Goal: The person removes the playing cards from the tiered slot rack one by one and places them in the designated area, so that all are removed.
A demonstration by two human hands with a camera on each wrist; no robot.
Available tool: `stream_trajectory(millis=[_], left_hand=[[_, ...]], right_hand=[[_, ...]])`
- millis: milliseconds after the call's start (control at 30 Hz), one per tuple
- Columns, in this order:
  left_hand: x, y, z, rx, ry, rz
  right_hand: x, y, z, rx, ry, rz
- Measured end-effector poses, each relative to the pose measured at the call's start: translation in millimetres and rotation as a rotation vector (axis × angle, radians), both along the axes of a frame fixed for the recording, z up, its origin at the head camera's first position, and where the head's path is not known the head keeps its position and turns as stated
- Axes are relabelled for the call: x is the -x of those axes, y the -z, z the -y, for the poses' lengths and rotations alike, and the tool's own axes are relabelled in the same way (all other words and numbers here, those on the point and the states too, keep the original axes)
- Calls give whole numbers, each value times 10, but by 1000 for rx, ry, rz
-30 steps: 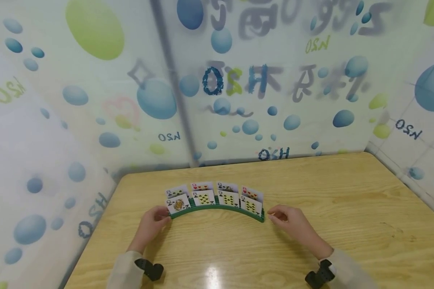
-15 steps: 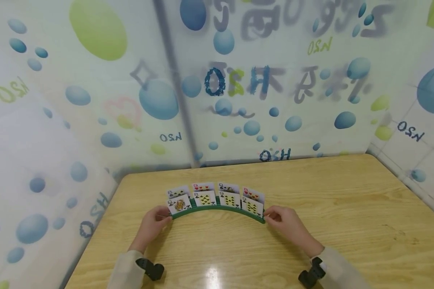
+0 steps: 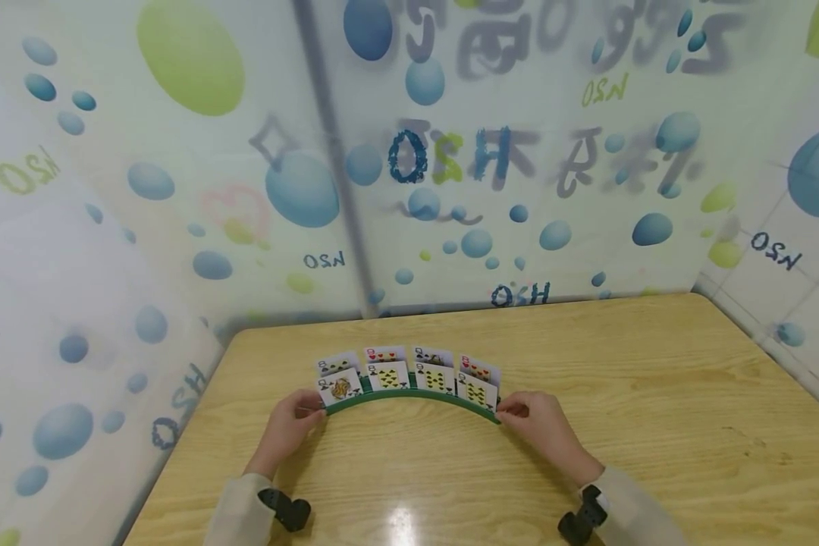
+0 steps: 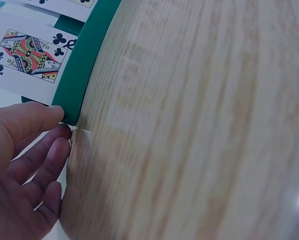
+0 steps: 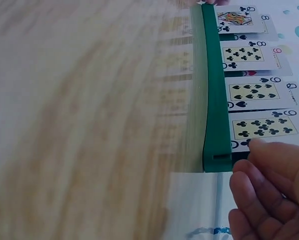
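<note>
A curved green card holder (image 3: 409,393) stands on the wooden table, with playing cards upright in two rows. My left hand (image 3: 288,425) pinches its left end; in the left wrist view the thumb (image 4: 44,116) lies on the green end beside the queen of clubs (image 4: 32,55). At the other end, my right hand (image 3: 544,428) pinches the holder, its thumb (image 5: 269,152) by the lower corner of the nine of clubs (image 5: 264,127). The right index fingertip is partly hidden behind that end. An eight of clubs (image 5: 243,54) and a nine of spades (image 5: 254,92) stand between.
The wooden table (image 3: 621,364) reaches back to a wall (image 3: 450,250) printed with blue and green drops. A second wall (image 3: 75,303) runs close along the left side. Each wrist wears a black camera, the left camera (image 3: 285,509) and the right camera (image 3: 582,517).
My right hand has moved left, from just beside the holder onto its right end. My left hand keeps its place at the left end, and the cards stand as before.
</note>
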State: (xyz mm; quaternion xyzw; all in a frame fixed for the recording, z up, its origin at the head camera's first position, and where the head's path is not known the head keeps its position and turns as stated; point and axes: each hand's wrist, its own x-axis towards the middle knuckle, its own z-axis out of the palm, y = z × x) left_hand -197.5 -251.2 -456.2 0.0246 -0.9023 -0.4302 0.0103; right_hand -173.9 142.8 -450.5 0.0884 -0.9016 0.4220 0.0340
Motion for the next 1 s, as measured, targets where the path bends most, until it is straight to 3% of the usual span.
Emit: stream_trajectory(millis=[1000], left_hand=[[4,-14,-4,4,-6,11]], right_hand=[[2,-181,-64,-59,-6,-42]])
